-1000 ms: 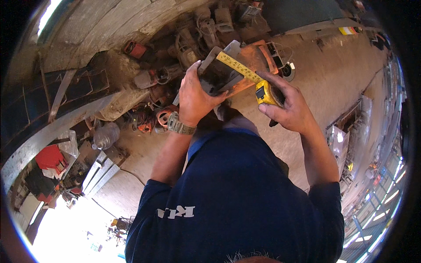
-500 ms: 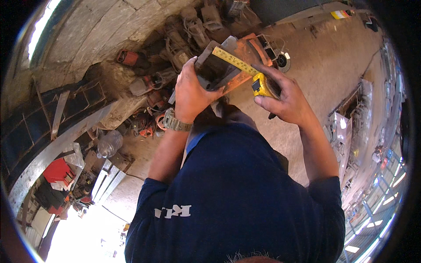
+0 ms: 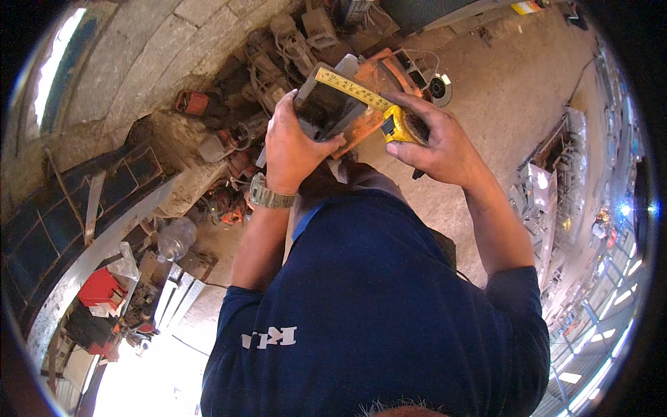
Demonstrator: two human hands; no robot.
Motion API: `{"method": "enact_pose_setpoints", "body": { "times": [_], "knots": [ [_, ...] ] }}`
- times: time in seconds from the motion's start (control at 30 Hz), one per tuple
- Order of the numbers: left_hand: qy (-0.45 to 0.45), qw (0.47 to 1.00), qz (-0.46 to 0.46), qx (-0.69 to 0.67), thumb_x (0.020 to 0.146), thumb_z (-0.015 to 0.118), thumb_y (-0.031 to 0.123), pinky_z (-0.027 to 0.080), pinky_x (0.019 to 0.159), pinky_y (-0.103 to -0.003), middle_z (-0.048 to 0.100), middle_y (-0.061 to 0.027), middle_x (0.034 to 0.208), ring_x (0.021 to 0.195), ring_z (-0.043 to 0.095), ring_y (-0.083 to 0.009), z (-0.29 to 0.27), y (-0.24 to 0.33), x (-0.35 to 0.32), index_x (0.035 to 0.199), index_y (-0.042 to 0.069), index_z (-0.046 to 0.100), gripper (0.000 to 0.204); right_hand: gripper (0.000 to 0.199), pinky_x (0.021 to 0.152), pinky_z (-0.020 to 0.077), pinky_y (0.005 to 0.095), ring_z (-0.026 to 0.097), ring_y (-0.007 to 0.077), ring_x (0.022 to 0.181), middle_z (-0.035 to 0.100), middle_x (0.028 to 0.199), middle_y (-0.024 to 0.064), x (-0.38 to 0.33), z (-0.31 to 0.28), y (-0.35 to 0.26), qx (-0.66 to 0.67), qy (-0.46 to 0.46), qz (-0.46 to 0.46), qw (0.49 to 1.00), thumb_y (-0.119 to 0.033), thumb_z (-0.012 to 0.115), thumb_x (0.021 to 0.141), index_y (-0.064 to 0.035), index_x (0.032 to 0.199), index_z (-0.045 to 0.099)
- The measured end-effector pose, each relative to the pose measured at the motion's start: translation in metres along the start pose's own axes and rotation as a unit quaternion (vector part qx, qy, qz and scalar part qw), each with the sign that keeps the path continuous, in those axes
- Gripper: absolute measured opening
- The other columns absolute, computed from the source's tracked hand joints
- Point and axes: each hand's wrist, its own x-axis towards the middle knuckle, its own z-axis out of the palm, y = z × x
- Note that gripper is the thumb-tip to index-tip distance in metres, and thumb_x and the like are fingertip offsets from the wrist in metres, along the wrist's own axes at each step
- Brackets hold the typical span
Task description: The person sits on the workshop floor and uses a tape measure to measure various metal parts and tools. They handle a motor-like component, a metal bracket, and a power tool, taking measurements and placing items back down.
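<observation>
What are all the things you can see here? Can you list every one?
metal piece: one, dark grey, held in the left hand
tape measure: one, yellow, blade pulled across the metal piece, case in the right hand
power tools: several, orange and grey, piled by the stone wall
plastic bottle: one, clear, on the floor
red box: one, lower left
wristwatch: one, metal, left wrist
left hand: grips the metal piece
right hand: holds the tape measure

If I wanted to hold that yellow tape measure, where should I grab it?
Probably by its chunky yellow case, from the right side, as the right hand does now. The thin tape blade runs out leftward across the metal piece held in the left hand, so the case is the only solid grip.
</observation>
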Motion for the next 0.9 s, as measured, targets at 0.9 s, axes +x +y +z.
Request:
{"method": "enact_pose_setpoints", "body": {
  "times": [0.9],
  "knots": [
    [0.010,1.000,0.017,-0.008,0.059,0.095,0.025,0.052,0.095,-0.043,0.063,-0.0231,0.119,0.110,0.064,-0.0391,-0.003,-0.005,0.029,0.134,-0.005,0.048,0.094,0.078,0.112,0.0412,0.0398,0.055,0.0326,0.133,0.058,0.141,0.0240,0.027,-0.010,0.001,-0.024,-0.006,0.005,1.000,-0.041,0.078,0.081,0.0029,0.141,0.053]
  ]
}}
